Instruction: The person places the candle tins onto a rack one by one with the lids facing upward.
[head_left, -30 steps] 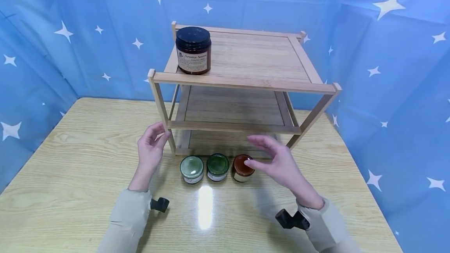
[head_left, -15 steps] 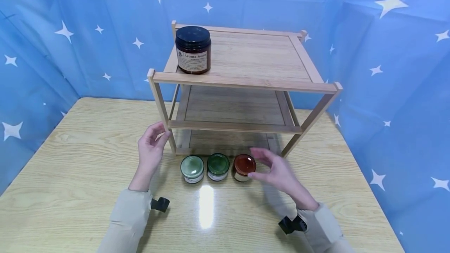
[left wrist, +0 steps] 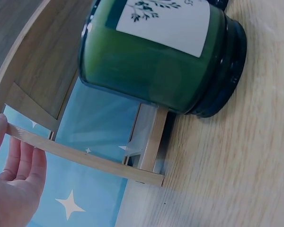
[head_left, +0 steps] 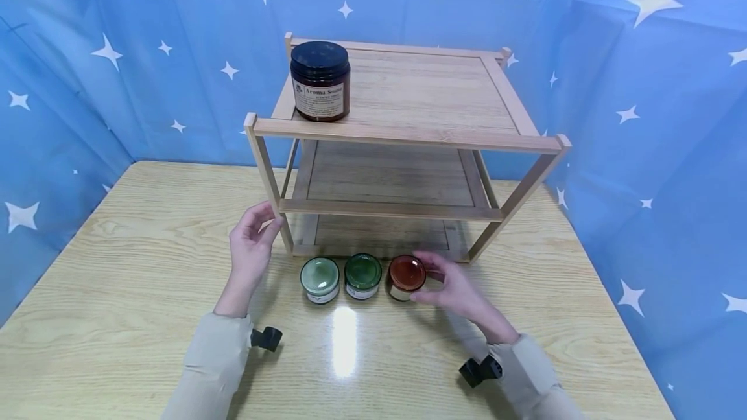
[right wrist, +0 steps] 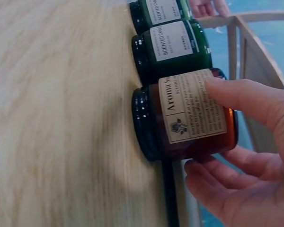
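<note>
My right hand (head_left: 455,287) grips an amber-brown scented candle jar (head_left: 407,273) at its right side. In the right wrist view the thumb lies on its cream label and the fingers curl round the far side; the dark lid end (right wrist: 146,124) is down on the table. Beside it in a row stand a dark green candle jar (head_left: 363,272) and a light green candle jar (head_left: 320,277), also lid end down. My left hand (head_left: 253,248) pinches the front left post (left wrist: 80,158) of a wooden shelf rack (head_left: 403,138) between thumb and fingers.
A larger brown jar with a black lid (head_left: 320,80) stands on the rack's top tier at the left. The rack's lower front rail (head_left: 344,252) runs just behind the small jars. A blue star-patterned cloth (head_left: 192,31) hangs behind the wooden table (head_left: 140,264).
My right hand has come down and closed round the brown candle jar from the right. The left hand keeps its hold on the post, and the small jars stand where they were.
</note>
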Tool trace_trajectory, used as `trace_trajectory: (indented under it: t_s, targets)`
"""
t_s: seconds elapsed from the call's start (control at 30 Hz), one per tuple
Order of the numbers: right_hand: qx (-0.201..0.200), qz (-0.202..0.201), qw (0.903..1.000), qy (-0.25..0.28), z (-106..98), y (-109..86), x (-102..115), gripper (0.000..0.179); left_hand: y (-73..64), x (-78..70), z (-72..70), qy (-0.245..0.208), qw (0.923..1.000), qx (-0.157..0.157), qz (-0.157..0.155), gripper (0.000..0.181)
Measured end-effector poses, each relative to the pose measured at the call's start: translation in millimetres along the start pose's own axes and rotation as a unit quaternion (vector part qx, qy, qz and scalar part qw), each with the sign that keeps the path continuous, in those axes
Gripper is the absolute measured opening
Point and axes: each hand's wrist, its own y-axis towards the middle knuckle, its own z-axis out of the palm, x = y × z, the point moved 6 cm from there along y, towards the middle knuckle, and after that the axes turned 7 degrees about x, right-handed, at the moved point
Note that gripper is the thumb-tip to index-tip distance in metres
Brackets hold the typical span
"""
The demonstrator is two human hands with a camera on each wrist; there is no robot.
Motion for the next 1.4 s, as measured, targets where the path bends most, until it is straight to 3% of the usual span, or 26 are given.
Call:
trace_trajectory:
  t_s: [0.3,0.5,0.87,1.13,1.4]
  targets:
    - [-0.008,0.021,0.9989,-0.041,2.2,2.1,-3.6,0.069,0.0,-0.8,-0.1,-0.001,1.0000,-0.005,-0.005,0.027]
    - [-0.014,0.014,0.9976,-0.067,4.2,4.0,-3.2,0.068,0.1,-1.3,-0.2,-0.006,0.9999,-0.008,-0.003,0.026]
    - [-0.021,-0.002,0.9996,-0.018,6.8,6.3,-7.1,0.063,-0.6,-0.9,-0.2,-0.009,0.9999,-0.007,-0.001,0.026]
    - [-0.048,0.002,0.9978,-0.046,5.9,3.3,-8.9,0.068,-0.5,-0.7,0.2,-0.004,1.0000,-0.005,0.002,0.026]
    - [-0.065,0.002,0.9976,-0.025,4.0,-1.4,-6.3,0.067,-0.6,-0.7,0.4,-0.008,1.0000,-0.005,0.003,0.027]
